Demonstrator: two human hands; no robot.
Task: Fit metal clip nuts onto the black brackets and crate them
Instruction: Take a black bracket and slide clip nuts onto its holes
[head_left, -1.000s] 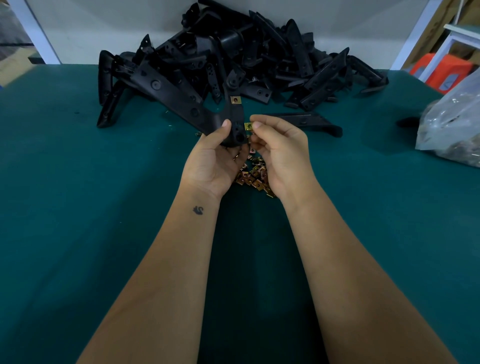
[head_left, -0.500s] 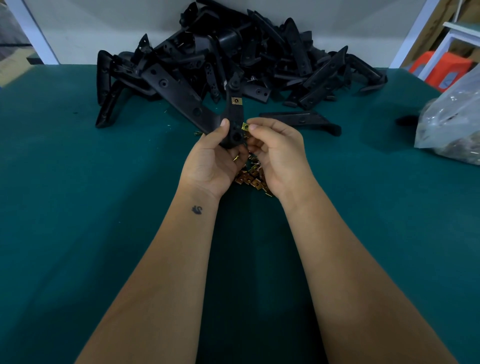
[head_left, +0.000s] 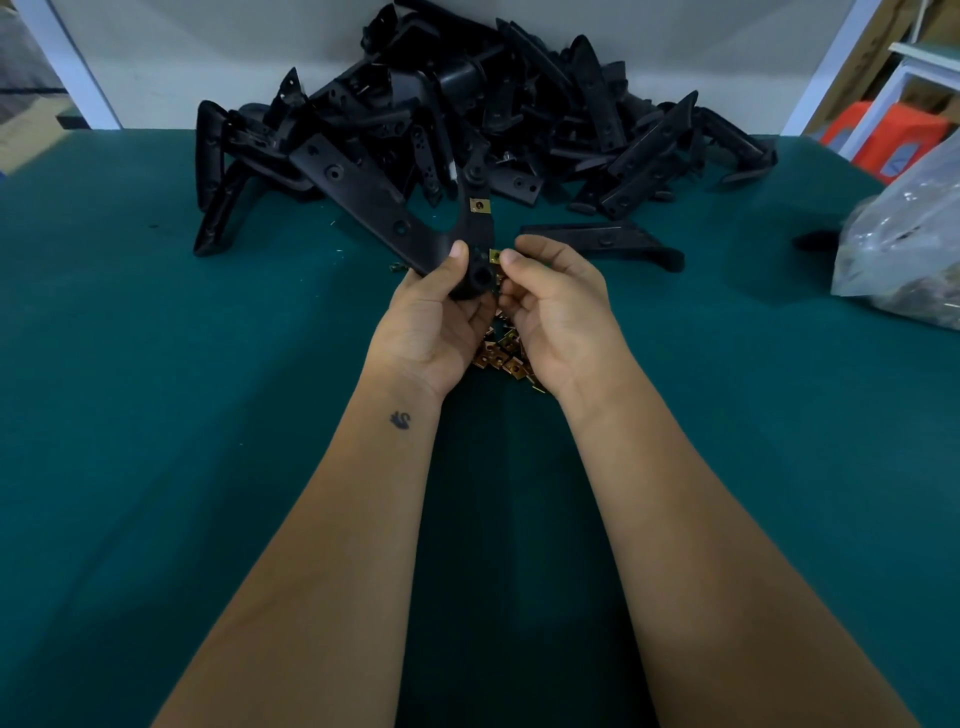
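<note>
Both bare forearms reach forward over the green table (head_left: 156, 415), the hands meeting near its middle. The left hand (head_left: 434, 317) grips a black bracket (head_left: 374, 202) at its bend, thumb laid on top and fingers curled under, so the bracket's 2 arms rise away toward the far edge. 1 brass-coloured clip nut (head_left: 480, 206) already sits on the bracket's shorter arm. The right hand (head_left: 558, 306) pinches a second clip nut (head_left: 495, 255) between thumb and forefinger, pressed against the bracket's edge just beside the left thumb; whether it is fully seated cannot be told.

Directly under the two hands, on the cloth, lies a small heap of loose clip nuts (head_left: 504, 356), partly hidden by the palms. A large pile of black brackets (head_left: 467, 104) is heaped against the far edge of the table, touching the white wall behind. 1 single bracket (head_left: 602, 240) lies flat apart from the pile, just beyond the right hand. At the right edge rests a clear plastic bag (head_left: 904, 249) with dark contents too blurred to name. A small dark swan-shaped mark (head_left: 400, 419) shows on the left wrist. No readable writing or brand appears on any part.
</note>
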